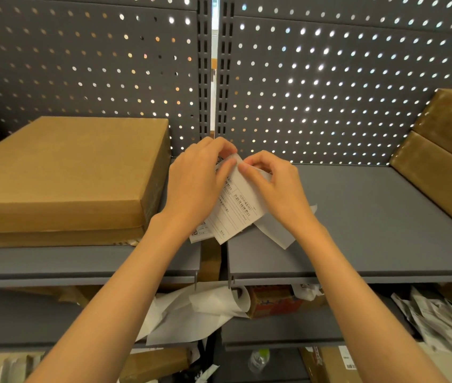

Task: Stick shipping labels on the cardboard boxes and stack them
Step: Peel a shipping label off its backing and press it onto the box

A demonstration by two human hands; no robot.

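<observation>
Two hands met above the gap between two grey shelves. The left hand (195,186) pinched the upper edge of a printed label (233,210) between thumb and curled fingers, and the right hand (274,186) pinched the same edge just beside it, thumb and forefinger closed on the paper's top corner. The label hung tilted from those grips, its printed face toward the camera (the print was too small to read). A second printed sheet (198,233) showed under the left wrist, and a plain white sheet (277,233) stuck out below the right hand; whether it was backing peeled from the label could not be told.

On the left shelf (81,261) a flat cardboard box (61,172) lay on another box (53,239) of like size, whose edge alone showed beneath it. The top box's upper face was plain brown. At the far end of the right shelf (371,217) two boxes (446,161) wrapped in glossy tape leaned, one above the other, against the pegboard (330,78). More cardboard showed at the far left edge.

Several crumpled white sheets (205,308) lay on the lower shelf under the gap, with a red-printed carton (274,302) beside them and a heap of printed papers (440,322) to the right. Below that stood a clear bottle (259,359) and more boxes.
</observation>
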